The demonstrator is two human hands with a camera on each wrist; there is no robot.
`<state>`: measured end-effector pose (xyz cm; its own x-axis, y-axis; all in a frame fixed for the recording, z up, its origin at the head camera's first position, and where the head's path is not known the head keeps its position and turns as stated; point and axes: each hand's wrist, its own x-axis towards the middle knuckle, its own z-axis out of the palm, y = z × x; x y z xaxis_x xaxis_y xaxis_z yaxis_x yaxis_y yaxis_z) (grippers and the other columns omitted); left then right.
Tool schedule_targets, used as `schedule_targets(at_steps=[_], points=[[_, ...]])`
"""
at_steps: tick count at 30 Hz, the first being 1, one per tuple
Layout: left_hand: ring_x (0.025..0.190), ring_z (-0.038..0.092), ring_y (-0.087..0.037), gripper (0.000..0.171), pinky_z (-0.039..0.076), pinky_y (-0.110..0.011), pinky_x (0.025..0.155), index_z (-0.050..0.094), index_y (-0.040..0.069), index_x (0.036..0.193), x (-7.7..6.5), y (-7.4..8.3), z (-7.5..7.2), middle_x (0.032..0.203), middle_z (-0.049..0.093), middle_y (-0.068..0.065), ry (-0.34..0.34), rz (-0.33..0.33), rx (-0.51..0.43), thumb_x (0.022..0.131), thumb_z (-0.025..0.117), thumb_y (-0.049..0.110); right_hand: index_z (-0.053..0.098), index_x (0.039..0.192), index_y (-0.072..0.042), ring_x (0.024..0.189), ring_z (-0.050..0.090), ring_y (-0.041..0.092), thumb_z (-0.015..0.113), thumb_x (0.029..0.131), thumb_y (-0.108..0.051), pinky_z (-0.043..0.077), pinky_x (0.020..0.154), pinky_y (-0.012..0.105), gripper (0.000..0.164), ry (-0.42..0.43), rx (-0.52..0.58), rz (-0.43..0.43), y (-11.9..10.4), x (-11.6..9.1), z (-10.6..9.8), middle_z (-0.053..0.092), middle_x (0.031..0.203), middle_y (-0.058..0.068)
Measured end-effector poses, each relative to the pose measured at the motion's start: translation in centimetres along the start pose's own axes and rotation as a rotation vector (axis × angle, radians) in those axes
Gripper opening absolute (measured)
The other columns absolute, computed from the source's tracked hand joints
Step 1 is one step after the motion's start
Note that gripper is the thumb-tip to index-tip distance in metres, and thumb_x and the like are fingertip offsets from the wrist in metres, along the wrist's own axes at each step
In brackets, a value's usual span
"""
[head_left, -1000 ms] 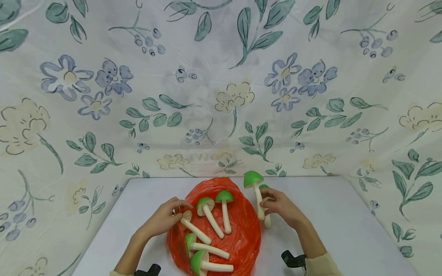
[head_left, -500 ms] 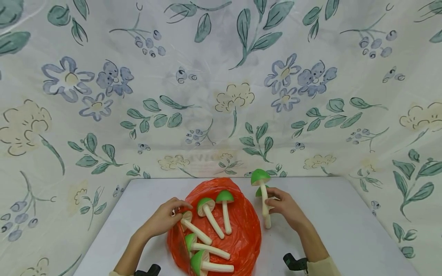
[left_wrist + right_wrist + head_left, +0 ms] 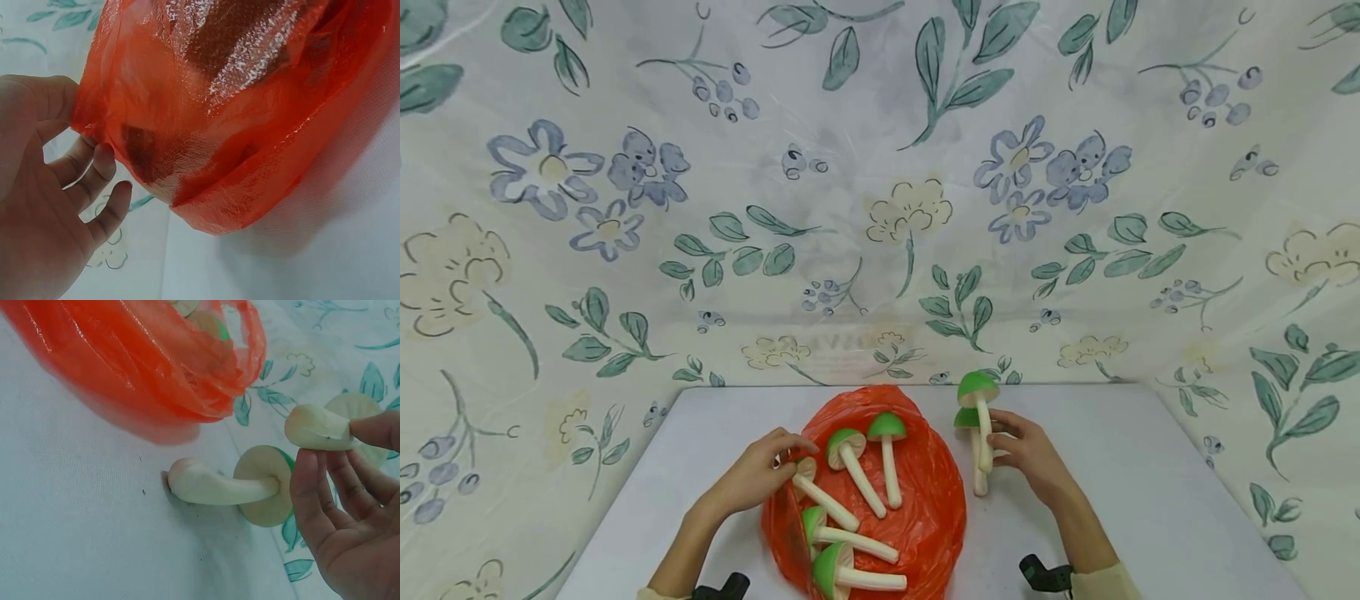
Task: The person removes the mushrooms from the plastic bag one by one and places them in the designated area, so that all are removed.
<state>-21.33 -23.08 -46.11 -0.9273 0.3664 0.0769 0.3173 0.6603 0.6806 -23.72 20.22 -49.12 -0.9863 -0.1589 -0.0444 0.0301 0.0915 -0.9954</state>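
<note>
My right hand (image 3: 1026,450) pinches the pale stem of a green-capped toy mushroom (image 3: 976,390), held upright just right of the bag. Behind it a second toy mushroom (image 3: 967,418) lies on the table; the right wrist view shows its thick stem end (image 3: 200,481) below the held one. My left hand (image 3: 765,468) pinches the left rim of a red plastic bag (image 3: 925,483) between thumb and fingers, as the left wrist view shows. Several more green-capped mushrooms (image 3: 887,427) lie in the bag's wide mouth, one of them right by the left fingertips.
Under the bag is a white tabletop (image 3: 1120,467). A floral-patterned sheet (image 3: 835,208) hangs behind and at both sides, meeting the table's back edge. Black wrist cameras (image 3: 1045,573) sit at both wrists.
My right hand has moved a little to the right with the mushroom, away from the bag. The mushroom now overlaps the one lying on the table. My left hand keeps its place on the bag.
</note>
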Motion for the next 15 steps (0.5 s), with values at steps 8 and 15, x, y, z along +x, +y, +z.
schedule_targets(at_steps=[8, 15], points=[[0.083, 0.048, -0.019, 0.030, 0.045, -0.028, 0.066, 0.072, 0.011, 0.114, -0.16, 0.04, -0.08, 0.097, 0.059, -0.005, 0.013, 0.010, -0.003, 0.090, 0.059, -0.002, 0.048, 0.142, -0.005, 0.105, 0.062, 0.028, 0.061, 0.095, -0.011, 0.058, 0.081, 0.039, 0.050, 0.052, 0.038, 0.005, 0.14, -0.06, -0.45, 0.058, 0.131, 0.024], [0.083, 0.048, -0.019, 0.032, 0.045, -0.028, 0.067, 0.072, 0.012, 0.115, -0.13, -0.15, 0.05, 0.095, 0.058, -0.003, 0.007, 0.013, 0.005, 0.090, 0.058, -0.002, 0.044, 0.145, -0.002, 0.103, 0.062, 0.024, 0.060, 0.095, -0.009, 0.057, 0.081, 0.037, 0.052, 0.071, 0.056, 0.011, 0.09, -0.33, -0.90, 0.055, 0.135, 0.027]])
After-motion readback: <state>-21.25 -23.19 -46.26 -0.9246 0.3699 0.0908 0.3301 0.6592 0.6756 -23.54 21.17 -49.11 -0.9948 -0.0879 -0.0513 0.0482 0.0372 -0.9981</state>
